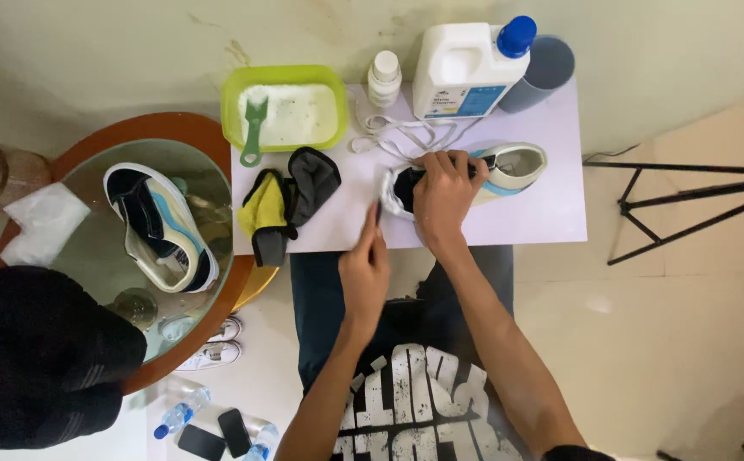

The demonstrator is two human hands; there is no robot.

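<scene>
Pinching something thin and dark at the toe end of the shoe, left hand (pixel 365 266) has fingers closed narrow; what it holds is too small to tell, maybe a lace tip or a small tool. Right hand (pixel 443 189) is clamped over the tongue and throat of the white low-top sneaker with pale blue stripe and black lining (pixel 509 166), which lies on its side on the small white rectangular tabletop (pixel 551 218), toe toward the person.

Judged step: working the shoe's front opening, laces already out, since a loose white flat shoelace (pixel 389 132) lies coiled just behind the shoe. Next move likely calls for keeping the right hand steady while the left does the fine work at the toe.

Left to right:
- black fabric bundle (pixel 43 358), soft and bulky
- round glass-topped table with brown wooden rim (pixel 133 128), carrying the matching second sneaker (pixel 163 226)
- lime green plastic basin of white foamy water (pixel 291 111) with a green-handled brush (pixel 254 128) in it
- yellow and dark grey microfibre cloths (pixel 287 201), crumpled
- small white plastic bottle (pixel 384 77)
- large white plastic jug with blue screw cap (pixel 466 72)
- grey cylindrical cup (pixel 543 72)
- black tripod legs (pixel 697 205) on the pale tile floor
</scene>
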